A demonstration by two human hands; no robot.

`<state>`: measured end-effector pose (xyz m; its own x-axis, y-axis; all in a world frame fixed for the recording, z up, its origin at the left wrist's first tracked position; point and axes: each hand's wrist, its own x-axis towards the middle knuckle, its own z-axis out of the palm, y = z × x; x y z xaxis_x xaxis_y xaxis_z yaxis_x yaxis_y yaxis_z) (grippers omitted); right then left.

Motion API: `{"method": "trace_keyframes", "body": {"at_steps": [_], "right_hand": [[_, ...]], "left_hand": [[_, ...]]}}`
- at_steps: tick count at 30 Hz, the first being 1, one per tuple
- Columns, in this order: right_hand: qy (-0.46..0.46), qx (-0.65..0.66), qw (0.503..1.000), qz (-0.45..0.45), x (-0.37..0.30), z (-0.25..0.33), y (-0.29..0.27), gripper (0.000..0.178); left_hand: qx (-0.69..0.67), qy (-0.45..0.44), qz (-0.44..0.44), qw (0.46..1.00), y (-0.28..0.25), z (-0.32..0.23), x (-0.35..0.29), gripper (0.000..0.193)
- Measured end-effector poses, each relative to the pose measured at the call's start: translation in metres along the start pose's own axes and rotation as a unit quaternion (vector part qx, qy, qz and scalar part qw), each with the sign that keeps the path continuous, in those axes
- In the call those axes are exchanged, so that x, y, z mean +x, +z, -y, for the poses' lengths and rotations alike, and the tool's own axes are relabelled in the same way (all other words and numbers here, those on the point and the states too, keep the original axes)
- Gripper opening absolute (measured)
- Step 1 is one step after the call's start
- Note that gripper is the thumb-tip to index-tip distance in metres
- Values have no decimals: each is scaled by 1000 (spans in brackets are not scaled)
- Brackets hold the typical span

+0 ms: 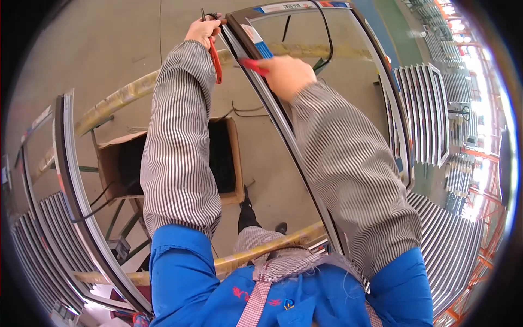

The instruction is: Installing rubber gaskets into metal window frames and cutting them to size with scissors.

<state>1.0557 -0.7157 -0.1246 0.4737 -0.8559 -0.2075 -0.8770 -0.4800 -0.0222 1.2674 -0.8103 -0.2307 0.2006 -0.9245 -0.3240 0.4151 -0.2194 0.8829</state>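
At the far left corner of a dark brown window frame [298, 136], my left hand [204, 31] is closed around a red-handled tool [216, 64]. A thin dark tip sticks up past the fingers; the tool's exact kind is hidden. My right hand [290, 76] is closed on a small red tool [254, 66], pressed to or just over the frame's left side bar. Motion smears this hand, and the tool's working end does not show clearly. A black rubber strip [327, 27] loops over the frame's far bar.
Yellowish wrapped support bars [305, 235] run beneath the frame. An open cardboard box [235, 158] with black material inside stands below my left forearm. Another frame [68, 158] stands at the left. Stacked slatted metal profiles [422, 111] lie at the right.
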Motion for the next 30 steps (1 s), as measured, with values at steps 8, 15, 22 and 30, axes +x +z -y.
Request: {"method": "trace_keyframes", "body": {"at_steps": [8,15,22,30], "right_hand": [[-34,-11,999,28,33,31,-14,28],[-9,-5,1000,13,75,25,-6,33],[-8,15,1000,-7,108,35,-18,31],[18,10,998,57,61,24,-14,31]], "left_hand": [[253,43,-59,965,-33,-7,59,19],[603,36,-76,793,-28,-22,35,35],[564,94,-98,814,-34,-36,-25,32],[354,166,-120,912,-22,16,-154,28]]}}
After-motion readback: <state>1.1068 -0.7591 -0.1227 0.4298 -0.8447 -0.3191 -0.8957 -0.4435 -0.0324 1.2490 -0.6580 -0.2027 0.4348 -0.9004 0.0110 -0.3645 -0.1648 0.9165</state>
